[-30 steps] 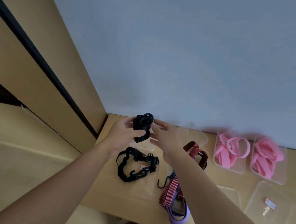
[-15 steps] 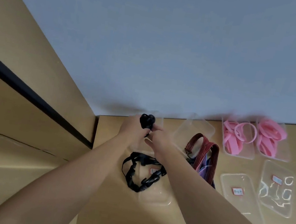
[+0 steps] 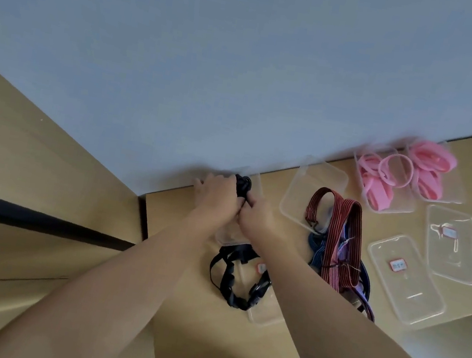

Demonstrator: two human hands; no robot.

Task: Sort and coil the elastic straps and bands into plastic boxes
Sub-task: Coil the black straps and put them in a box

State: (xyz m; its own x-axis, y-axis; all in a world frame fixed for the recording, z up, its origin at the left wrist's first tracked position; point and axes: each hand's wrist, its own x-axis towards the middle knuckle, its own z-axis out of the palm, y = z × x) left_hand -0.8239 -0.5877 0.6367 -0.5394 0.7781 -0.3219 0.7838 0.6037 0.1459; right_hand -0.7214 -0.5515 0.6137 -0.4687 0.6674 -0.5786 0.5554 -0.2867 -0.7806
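Left hand [image 3: 216,193] is at the far left of the bench [image 3: 166,209], by the wall, fingers curled round the coiled black strap [image 3: 243,183]. The coil pokes out to the right of the knuckles, its upper end toward the wall. Right hand [image 3: 257,217] meets it from the near side, fingertips pinching the coil's lower end. Neither hand is free.

The small clear box [image 3: 257,178] lies right under and just beyond the coil, mostly hidden by the hands, its long side seeming to run from the wall toward the person. Next move is probably a short drop straight down, left hand nearer.

The loose black buckle strap [image 3: 229,283] is nearer the person, on a clear lid [image 3: 263,318]. Further right are the empty box [image 3: 307,201], the red striped strap [image 3: 343,245] over blue and purple ones, and the pink bands [image 3: 379,184] in two boxes.
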